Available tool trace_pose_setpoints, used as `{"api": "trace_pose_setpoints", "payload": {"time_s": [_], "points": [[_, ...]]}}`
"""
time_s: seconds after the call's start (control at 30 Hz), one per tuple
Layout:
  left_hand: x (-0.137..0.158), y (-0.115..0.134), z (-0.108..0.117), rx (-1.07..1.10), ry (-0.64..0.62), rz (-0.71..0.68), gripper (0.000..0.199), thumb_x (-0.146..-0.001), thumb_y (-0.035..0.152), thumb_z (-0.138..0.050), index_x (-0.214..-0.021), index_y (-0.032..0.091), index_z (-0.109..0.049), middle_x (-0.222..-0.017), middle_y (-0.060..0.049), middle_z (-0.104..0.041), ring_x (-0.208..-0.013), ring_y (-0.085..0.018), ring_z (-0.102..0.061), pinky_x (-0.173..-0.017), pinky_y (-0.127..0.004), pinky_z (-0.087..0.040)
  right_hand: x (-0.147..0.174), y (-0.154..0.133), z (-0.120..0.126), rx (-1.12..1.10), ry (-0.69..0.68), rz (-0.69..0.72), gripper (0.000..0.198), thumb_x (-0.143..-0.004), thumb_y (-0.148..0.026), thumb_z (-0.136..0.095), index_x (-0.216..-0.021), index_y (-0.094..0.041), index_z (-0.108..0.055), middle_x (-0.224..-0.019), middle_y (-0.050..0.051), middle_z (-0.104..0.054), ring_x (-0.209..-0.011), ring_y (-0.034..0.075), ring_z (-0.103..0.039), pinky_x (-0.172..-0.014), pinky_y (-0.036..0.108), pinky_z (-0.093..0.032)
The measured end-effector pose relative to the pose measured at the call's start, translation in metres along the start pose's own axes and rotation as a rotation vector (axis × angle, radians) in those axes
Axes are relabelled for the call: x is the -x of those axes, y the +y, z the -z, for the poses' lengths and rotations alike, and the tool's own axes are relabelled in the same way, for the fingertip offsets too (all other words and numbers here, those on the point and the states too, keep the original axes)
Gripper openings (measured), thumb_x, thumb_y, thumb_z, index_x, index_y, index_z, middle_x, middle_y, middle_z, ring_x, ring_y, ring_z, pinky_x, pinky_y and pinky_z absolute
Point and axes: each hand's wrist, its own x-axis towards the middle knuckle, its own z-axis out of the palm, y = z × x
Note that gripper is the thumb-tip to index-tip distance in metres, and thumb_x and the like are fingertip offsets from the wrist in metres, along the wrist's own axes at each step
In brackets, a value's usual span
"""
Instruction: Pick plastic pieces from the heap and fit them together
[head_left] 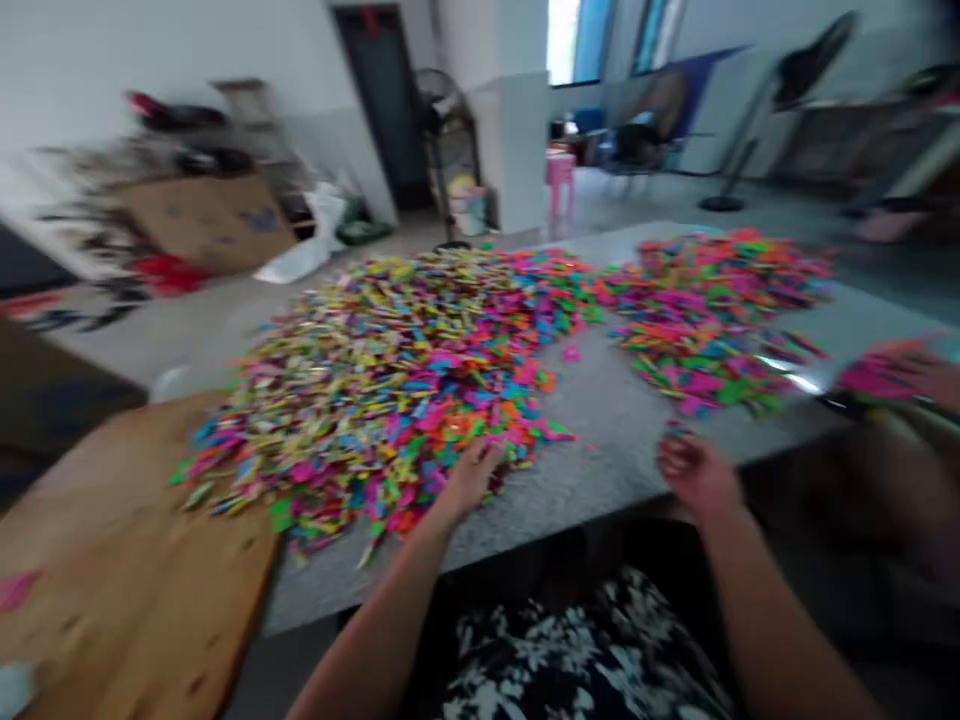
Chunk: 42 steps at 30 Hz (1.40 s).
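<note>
A large heap of small, brightly coloured flat pieces (360, 370) is spread over the grey speckled table (600, 400). My left hand (474, 474) reaches into the near right edge of this heap. Its fingers are drawn together among pink and orange pieces, and blur hides what they grip. Further right, my right hand (694, 468) is raised near the table's front edge, apart from the heap. Its fingers are curled closed around a small dark spot that I cannot make out. A single pink piece (571, 353) lies between the two heaps.
A second heap of mostly pink, orange and green pieces (712, 310) lies at the right. Another person's hand (934, 385) is beside pink pieces at the right edge. A wooden board (150, 560) adjoins the table at left. Fans, boxes and a pink stool (560, 180) stand behind.
</note>
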Motion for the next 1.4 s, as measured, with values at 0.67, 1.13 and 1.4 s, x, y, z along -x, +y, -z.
{"api": "trace_pose_setpoints", "payload": {"time_s": [0.67,1.13,1.4], "points": [[0.004,0.045,-0.030,-0.506,-0.316,-0.227,0.034,-0.095,0.050,-0.060,-0.100,0.020,-0.076,-0.082,0.002,-0.065,-0.075,-0.015,-0.055,-0.071,-0.024,-0.044,0.020,0.012,-0.073,0.319,-0.065,0.126,0.024,-0.092,-0.043,-0.071,-0.102,-0.022,-0.071,-0.059,-0.006,-0.052,-0.048,0.011,-0.045,-0.046,0.024,-0.037],[0.001,0.047,-0.026,-0.511,-0.424,-0.244,0.035,-0.096,0.048,-0.061,-0.079,0.018,-0.066,-0.076,0.002,-0.054,-0.071,-0.012,-0.048,-0.067,-0.023,-0.038,0.020,0.011,-0.060,0.321,-0.228,0.009,0.028,-0.090,-0.044,-0.071,-0.102,-0.018,-0.071,-0.055,-0.009,-0.051,-0.042,0.009,-0.043,-0.041,0.023,-0.037],[-0.008,0.052,-0.025,-0.578,-0.447,-0.225,0.038,-0.092,0.053,-0.062,-0.077,0.019,-0.067,-0.068,0.004,-0.052,-0.065,-0.013,-0.045,-0.063,-0.024,-0.037,0.024,0.018,-0.064,0.374,-0.133,0.082,0.027,-0.090,-0.042,-0.073,-0.106,-0.020,-0.074,-0.057,-0.007,-0.055,-0.044,0.010,-0.047,-0.045,0.023,-0.039]]}}
